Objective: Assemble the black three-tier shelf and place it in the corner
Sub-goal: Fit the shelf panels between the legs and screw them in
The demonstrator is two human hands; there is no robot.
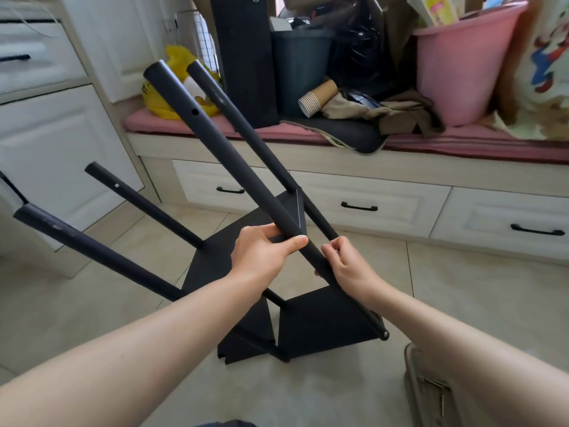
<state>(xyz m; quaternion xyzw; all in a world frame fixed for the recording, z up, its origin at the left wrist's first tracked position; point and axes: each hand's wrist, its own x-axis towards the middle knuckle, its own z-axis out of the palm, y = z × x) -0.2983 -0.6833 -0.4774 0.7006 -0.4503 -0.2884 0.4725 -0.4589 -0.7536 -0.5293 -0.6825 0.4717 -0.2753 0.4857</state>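
The partly built black shelf lies tilted on the floor, with two black panels joined by black tubes. Several tubes stick up and to the left from it. The nearest long tube runs from upper left down to the shelf's lower right corner. My left hand grips this tube at its middle, thumb over the top. My right hand holds the same tube just below, fingers curled round it. A second tube runs beside it, behind. Two more tubes point left.
A window bench with a pink cushion and white drawers stands behind. On it are a pink bucket, a black bin, paper cups and a yellow bag. White cabinets stand at left. A box lies at lower right.
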